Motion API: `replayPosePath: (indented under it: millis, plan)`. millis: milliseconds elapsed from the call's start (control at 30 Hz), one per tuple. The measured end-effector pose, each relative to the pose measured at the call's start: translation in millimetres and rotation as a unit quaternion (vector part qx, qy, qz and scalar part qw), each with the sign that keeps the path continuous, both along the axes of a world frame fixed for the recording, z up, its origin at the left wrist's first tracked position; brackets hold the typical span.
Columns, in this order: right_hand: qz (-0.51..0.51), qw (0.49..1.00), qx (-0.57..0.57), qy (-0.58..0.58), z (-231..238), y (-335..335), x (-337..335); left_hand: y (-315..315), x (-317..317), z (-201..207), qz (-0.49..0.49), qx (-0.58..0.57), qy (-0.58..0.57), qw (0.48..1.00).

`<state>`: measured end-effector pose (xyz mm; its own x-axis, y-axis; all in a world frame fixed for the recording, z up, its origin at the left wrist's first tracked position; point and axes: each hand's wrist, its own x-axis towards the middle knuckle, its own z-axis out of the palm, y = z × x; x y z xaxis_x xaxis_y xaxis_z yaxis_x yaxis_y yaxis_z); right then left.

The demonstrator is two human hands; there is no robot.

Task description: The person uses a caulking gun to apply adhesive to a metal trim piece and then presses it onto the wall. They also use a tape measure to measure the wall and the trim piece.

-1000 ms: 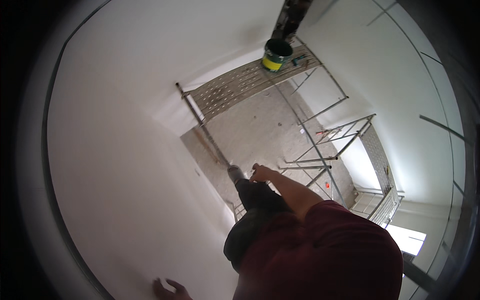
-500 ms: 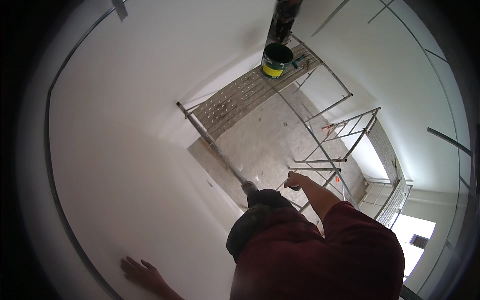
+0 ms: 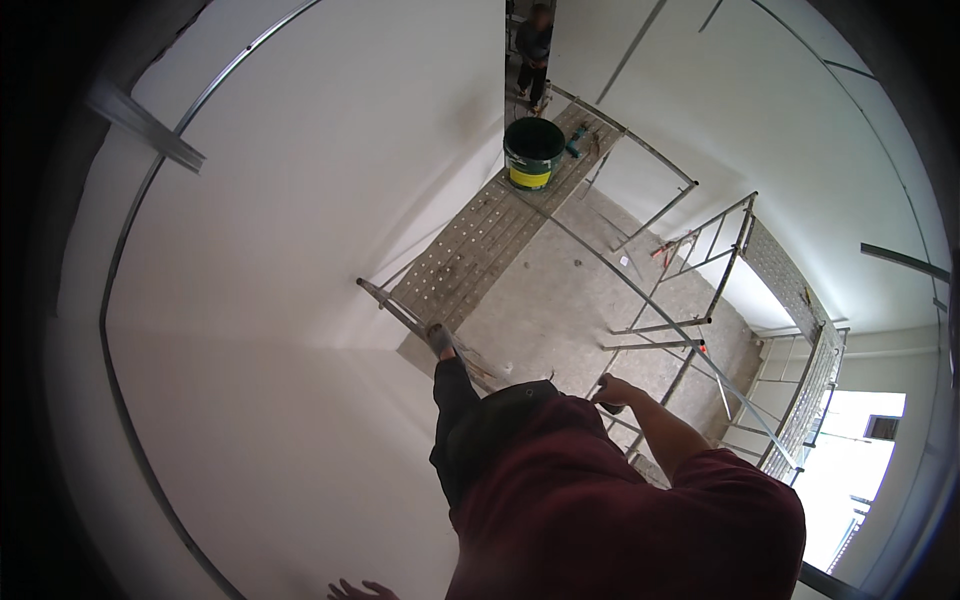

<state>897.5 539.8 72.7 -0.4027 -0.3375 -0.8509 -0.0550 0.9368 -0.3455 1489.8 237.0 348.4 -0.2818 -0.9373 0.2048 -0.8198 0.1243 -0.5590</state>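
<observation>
- Seen from above, looking down past a dark red shirt (image 3: pixel 640 520) and dark trousers (image 3: pixel 470 440) toward a scaffold platform far below the hands.
- Left hand (image 3: pixel 352 590) at the very bottom edge, fingers spread and released, lying flat against the white wall (image 3: pixel 300 250); only the fingertips visible.
- Left of that hand and above it, a thin metal strip (image 3: pixel 130 400) curving along the wall; a short metal channel (image 3: pixel 145 125) jutting out near the top left corner.
- Between the two hands, one foot (image 3: pixel 440 342) planted on the near end of the perforated metal scaffold plank (image 3: pixel 480 250).
- Right hand (image 3: pixel 612 392) clenched around a metal scaffold rail (image 3: pixel 640 290), forearm bare and reaching out from the red sleeve.
- Well beyond the right hand, at the far end of the plank, an open dark green bucket with a yellow band (image 3: pixel 531 152), standing upright.
- Just beside the bucket, a small teal tool (image 3: pixel 575 143) lying on the plank; kind too small to tell.
- Farther still, another person (image 3: pixel 534 55) standing in a doorway at the top.
- Below and right of the right hand, a speckled grey floor (image 3: pixel 590 290), more scaffold frames (image 3: pixel 700 250), and a bright window opening (image 3: pixel 850 450) at the far right.
</observation>
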Motion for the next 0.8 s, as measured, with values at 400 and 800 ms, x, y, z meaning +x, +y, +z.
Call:
replayPosePath:
  millis: [400, 800]
  plan:
    - [-0.149, 0.988, -0.013, 0.028, -10.1, -232.5, -161.6, -341.1, -343.9, -229.7, -0.024, 0.586, 0.356, 0.727]
    - [-0.410, 0.912, -0.027, -0.017, 10.7, -287.1, -122.6, -389.4, -637.4, -321.6, -0.219, 0.712, -0.143, 0.651]
